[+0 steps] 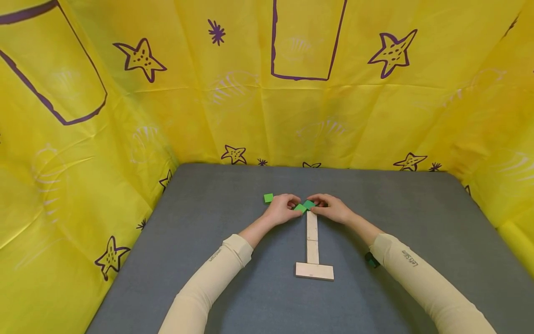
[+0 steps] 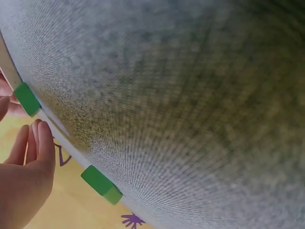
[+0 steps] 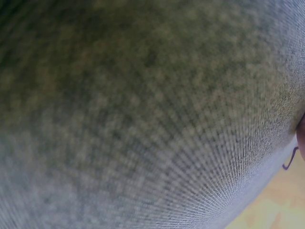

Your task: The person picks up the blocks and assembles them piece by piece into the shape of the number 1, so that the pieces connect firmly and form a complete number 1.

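Observation:
Two green blocks meet at the far end of a row of wooden planks in the head view. My left hand (image 1: 282,209) pinches the brighter green block (image 1: 300,208) between thumb and fingers. From the other side, my right hand (image 1: 332,208) pinches the darker green block (image 1: 309,204). The row has a far plank (image 1: 312,225) and a near plank (image 1: 313,252), end to end. A crosswise plank (image 1: 314,271) lies at its near end. In the right wrist view only a bit of a finger (image 3: 301,138) shows at the right edge.
A light green block (image 1: 269,198) lies just beyond my left hand. Beneath my right forearm is a small dark object (image 1: 371,260) with a green patch, partly hidden. Yellow cloth (image 1: 250,116) with purple drawings walls in the grey table (image 1: 200,204).

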The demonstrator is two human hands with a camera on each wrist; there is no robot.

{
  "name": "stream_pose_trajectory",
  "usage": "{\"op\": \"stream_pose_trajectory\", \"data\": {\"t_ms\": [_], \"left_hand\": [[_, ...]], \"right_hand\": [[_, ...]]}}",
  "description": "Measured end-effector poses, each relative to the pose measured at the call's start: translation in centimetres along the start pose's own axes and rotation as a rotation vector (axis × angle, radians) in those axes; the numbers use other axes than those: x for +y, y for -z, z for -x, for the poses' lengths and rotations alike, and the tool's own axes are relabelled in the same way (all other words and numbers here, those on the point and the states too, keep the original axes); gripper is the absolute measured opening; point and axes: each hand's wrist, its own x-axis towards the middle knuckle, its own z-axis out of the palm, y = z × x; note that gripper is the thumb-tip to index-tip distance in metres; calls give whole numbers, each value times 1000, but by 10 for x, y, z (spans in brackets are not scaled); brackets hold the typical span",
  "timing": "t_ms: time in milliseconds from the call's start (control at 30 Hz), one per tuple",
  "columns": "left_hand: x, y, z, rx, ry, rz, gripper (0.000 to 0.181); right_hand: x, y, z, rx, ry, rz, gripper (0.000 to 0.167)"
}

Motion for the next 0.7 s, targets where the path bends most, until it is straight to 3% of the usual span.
{"op": "stream_pose_trajectory", "data": {"t_ms": [500,700], "left_hand": [[-1,4,4,95,137,288,30],[-3,6,4,119,164,461,34]], "right_hand": [[-1,1,0,-2,-8,14,37],[-1,1,0,5,-7,24,37]]}}
